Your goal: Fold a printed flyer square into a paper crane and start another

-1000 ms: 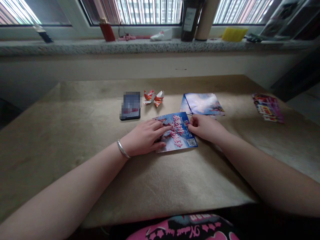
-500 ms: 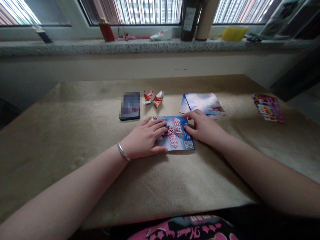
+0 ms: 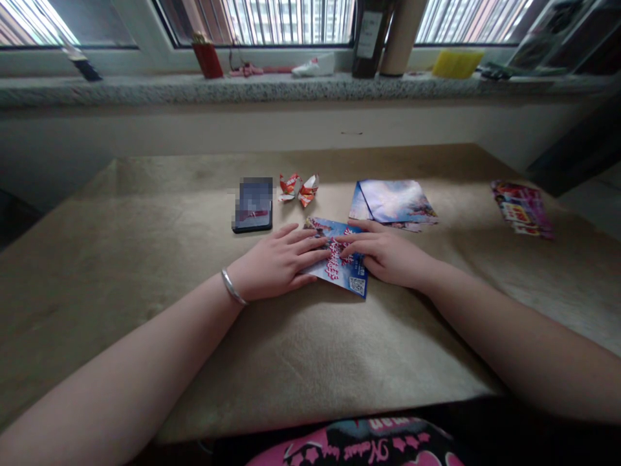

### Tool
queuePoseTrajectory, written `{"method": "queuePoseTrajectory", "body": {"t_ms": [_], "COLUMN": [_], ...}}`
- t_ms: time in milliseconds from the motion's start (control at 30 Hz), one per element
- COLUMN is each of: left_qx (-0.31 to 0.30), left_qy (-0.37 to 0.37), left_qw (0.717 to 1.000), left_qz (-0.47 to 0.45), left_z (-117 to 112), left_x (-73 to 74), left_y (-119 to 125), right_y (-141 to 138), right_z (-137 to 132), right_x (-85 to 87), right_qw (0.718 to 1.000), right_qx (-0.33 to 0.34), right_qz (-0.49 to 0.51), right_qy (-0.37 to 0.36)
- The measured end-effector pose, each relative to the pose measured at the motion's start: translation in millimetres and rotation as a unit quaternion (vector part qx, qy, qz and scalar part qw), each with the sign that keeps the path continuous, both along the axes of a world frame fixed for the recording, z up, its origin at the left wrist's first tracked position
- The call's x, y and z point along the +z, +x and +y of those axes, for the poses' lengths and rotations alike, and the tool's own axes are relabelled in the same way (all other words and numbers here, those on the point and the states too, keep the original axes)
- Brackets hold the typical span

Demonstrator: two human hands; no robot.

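A blue printed paper square (image 3: 342, 268) with red-white lettering and a QR code lies on the tan table cover (image 3: 310, 362), turned at an angle. My left hand (image 3: 274, 262), a silver bangle on its wrist, rests flat on the paper's left part with fingers stretched out. My right hand (image 3: 388, 252) lies flat on the paper's right part, fingers extended toward the left hand. Both hands press the paper down; neither grips it.
Behind the hands lie a dark phone (image 3: 253, 206), a small folded red-and-white paper piece (image 3: 298, 189) and a stack of blue printed sheets (image 3: 395, 202). A pink leaflet (image 3: 521, 208) sits at the right edge. The windowsill (image 3: 272, 87) holds a red cup, bottles and a yellow box.
The paper has been rotated clockwise under both hands. My right hand went from pinching its right edge to lying flat on it, fingers now reaching toward the left hand.
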State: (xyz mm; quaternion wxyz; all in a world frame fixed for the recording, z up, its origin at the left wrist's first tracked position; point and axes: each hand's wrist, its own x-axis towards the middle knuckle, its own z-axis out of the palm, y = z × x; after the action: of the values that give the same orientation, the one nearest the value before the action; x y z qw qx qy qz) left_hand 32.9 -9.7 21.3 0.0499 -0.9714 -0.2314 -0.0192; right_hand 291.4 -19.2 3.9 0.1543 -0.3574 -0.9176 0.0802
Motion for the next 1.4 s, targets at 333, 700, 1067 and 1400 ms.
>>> {"method": "queuePoseTrajectory", "body": {"t_ms": [333, 700, 1067, 1400], "left_qx": [-0.045, 0.003, 0.002, -0.013], "left_qy": [0.050, 0.051, 0.011, -0.012], "left_qw": [0.998, 0.998, 1.000, 1.000], "left_qz": [-0.005, 0.026, -0.013, -0.012], "left_z": [5, 8, 9, 4], "left_x": [3.3, -0.8, -4.7, -3.0], "left_y": [-3, -5, -6, -3], "right_y": [-2, 8, 10, 11], "right_z": [-1, 3, 5, 5], "right_x": [-2.8, 4.8, 1.4, 4.3], "right_qw": [0.999, 0.996, 0.996, 0.992], "right_qx": [0.018, 0.066, 0.087, 0.109], "right_qz": [0.009, -0.019, 0.018, 0.055], "right_qy": [-0.049, -0.061, -0.028, -0.027]}}
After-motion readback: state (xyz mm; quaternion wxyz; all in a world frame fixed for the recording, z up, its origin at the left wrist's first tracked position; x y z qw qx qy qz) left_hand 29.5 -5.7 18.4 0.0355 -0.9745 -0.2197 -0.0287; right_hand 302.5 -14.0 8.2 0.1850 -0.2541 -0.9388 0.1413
